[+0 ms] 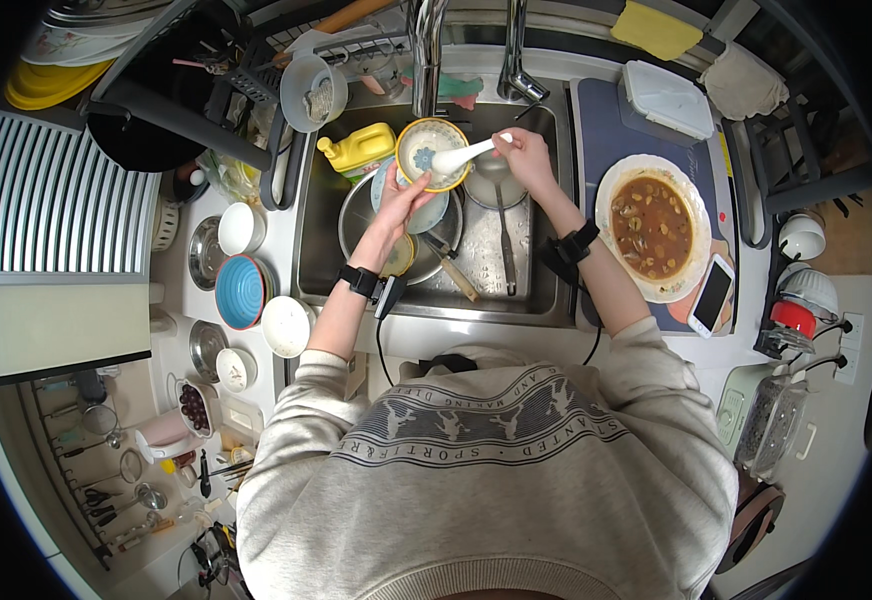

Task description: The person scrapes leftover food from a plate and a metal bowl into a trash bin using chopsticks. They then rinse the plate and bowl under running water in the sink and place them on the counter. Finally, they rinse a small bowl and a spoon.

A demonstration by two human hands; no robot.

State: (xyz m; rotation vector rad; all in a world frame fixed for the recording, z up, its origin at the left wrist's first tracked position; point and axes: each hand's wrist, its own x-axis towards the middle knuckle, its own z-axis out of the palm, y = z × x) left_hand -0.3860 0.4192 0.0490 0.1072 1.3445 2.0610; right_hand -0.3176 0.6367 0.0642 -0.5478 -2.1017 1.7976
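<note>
My left hand (404,196) grips a yellow-rimmed patterned bowl (412,137) above the sink, below the tap. In my right hand (524,156) is a white soup spoon (460,157), its bowl end over the inside of that bowl. Beneath them, a steel basin (347,225) in the sink (541,294) holds a light blue dish (428,215), another yellow-rimmed bowl (398,256) and a wooden-handled utensil (459,280). To the right, a metal ladle (507,247) rests with its head in a round bowl (509,196). A yellow detergent bottle (361,150) stands at the back left.
Two chrome taps (426,60) (515,67) rise behind the sink. On the right counter are a plate of brown soup (607,196), a phone (711,295) and a lidded plastic box (667,100). Several bowls, one blue (239,292), stand on the left counter near a dish rack (181,124).
</note>
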